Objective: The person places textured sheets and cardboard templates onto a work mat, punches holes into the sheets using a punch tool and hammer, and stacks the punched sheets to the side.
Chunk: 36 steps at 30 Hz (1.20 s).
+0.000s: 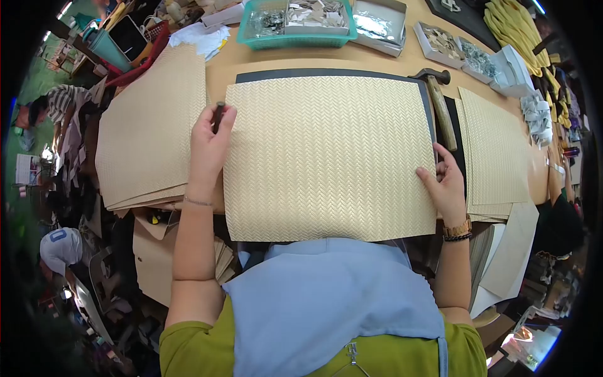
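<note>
Pale blue cloth drapes over the wearer's chest at six o'clock, above a green shirt. At ten o'clock, the left hand is closed around a short dark rod, held upright beside the upper left edge of a woven-pattern sheet. At three o'clock, the right hand is partly open, its thumb on the sheet's right edge and its fingers curving beside it; whether they pinch it from beneath, I cannot tell. The cream sheet, patterned in herringbone, fills the centre and lies over a dark board, whose rim shows along the top and right. At two o'clock, a wooden-handled hammer lies just beside the board. Stacks of similar sheets sit farther out: a left stack towards ten o'clock and a right stack at three. At twelve o'clock, a green basket holds small parts. Towards nine o'clock, a person in a white shirt bends forward in the background.
</note>
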Tool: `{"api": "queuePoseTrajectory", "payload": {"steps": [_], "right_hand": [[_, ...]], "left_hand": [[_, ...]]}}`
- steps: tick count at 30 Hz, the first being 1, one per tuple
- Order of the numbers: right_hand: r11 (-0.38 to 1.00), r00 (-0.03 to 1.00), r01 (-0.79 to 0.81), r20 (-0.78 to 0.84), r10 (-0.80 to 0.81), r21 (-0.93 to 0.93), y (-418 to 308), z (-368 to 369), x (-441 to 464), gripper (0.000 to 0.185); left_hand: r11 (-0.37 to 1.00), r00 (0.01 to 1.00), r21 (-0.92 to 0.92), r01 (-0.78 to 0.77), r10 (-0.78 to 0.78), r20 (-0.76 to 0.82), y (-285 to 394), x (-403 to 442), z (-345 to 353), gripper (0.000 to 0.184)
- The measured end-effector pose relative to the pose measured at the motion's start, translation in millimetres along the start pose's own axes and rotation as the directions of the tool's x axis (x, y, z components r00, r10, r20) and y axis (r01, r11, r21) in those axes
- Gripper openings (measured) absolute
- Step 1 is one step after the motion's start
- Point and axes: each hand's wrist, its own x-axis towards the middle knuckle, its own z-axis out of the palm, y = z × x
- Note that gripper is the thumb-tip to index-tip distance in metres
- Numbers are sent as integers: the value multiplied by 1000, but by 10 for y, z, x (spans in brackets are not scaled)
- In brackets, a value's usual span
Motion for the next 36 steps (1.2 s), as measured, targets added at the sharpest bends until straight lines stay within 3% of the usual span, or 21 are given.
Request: {"api": "queuePoseTrajectory", "payload": {"steps": [2, 5, 6, 7, 10, 13, 18, 27, 36], "right_hand": [[998, 1000, -5, -16, 6, 59, 65, -20, 56, 60], [994, 998, 29, -62, -23, 105, 143, -13, 160, 57], [996, 996, 49, -75, -43, 80, 154, -25, 197, 55], [996, 994, 68, -86, -63, 55, 169, -41, 235, 54], [862, 887, 315, -199, -416, -398, 247, -179, 444, 49], [764, 822, 304, -249, -512, -569, 397, -230, 737, 47], [798, 851, 247, -270, -450, -549, 611, -83, 887, 50], [808, 851, 236, -286, -440, -540, 611, -98, 904, 49], [849, 858, 239, -306, -412, -472, 654, -97, 929, 48]], "left_hand": [[938, 978, -294, 182, -142, 152, 48, 28, 82, 21], [799, 964, -555, 233, -114, 240, 183, 45, 337, 25], [770, 963, -610, 186, -20, 269, 170, 55, 408, 27], [769, 966, -609, 194, -41, 257, 181, 47, 467, 27], [788, 971, -581, 204, -85, 225, 235, 13, 588, 27], [859, 972, -487, 158, -49, 230, 166, 27, 645, 27], [945, 954, -327, 21, 78, 288, 56, -4, 675, 26], [926, 962, -349, -141, 212, 174, 358, 532, 1225, 32], [932, 953, -327, -153, 227, 200, 170, 556, 1422, 32]]}}
